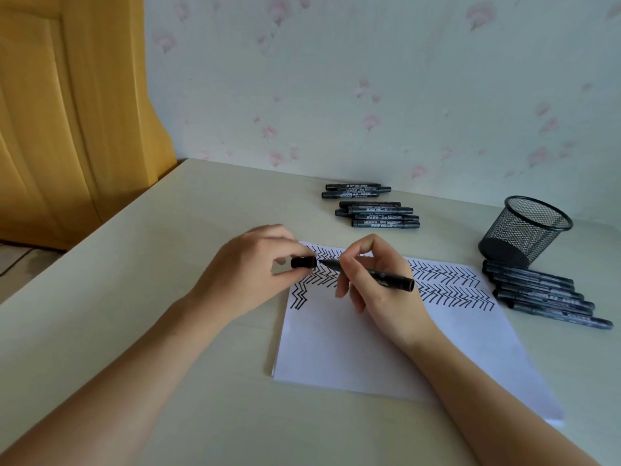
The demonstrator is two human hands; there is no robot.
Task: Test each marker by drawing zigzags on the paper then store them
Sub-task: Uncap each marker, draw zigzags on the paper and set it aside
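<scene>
Head view: at frame centre the left hand [250, 269] pinches the cap [303, 262], just apart from the tip of the marker [371, 274], which the right hand [373, 280] grips above the zigzagged paper [386, 348]. To cap well, align cap and tip coaxially, then press until seated. Store in the mesh cup [526, 230], right of frame.

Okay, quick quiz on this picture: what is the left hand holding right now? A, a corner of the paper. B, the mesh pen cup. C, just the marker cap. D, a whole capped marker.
C: the left hand pinches the black cap just off the exposed tip of the marker, which the right hand grips above the paper.
</scene>
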